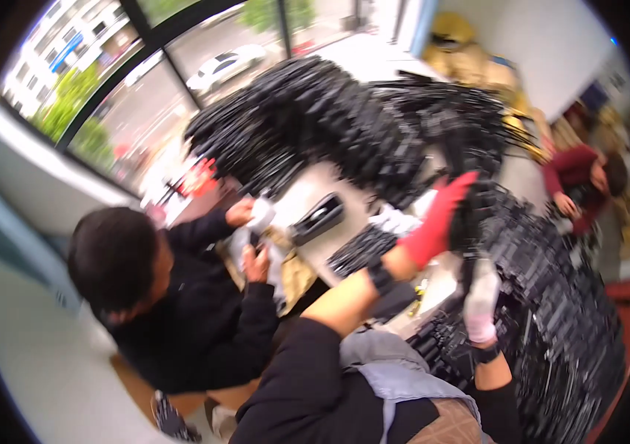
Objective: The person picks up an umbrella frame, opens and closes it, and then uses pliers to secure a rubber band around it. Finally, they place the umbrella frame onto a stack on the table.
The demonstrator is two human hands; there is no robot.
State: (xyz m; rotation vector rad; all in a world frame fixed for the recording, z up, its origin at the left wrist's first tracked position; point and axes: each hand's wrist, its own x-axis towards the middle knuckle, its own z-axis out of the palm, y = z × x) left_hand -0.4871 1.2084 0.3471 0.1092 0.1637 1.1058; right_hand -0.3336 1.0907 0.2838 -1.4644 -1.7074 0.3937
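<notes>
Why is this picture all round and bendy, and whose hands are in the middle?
No robot here! A person wears two wide, fisheye cameras on their head. This picture is from the left one, looking down, and its lens bends straight edges.

The hands are that person's: the left hand in a red glove, the right hand in a whitish one. Dark stuff shows beside them, but blur hides whether they grip it.

Big heaps of thin black strips cover much of the pale table, near a dark open box. A co-worker sits on the left.

gloved hands, left red, right white, black sleeves, dark wristbands
</notes>
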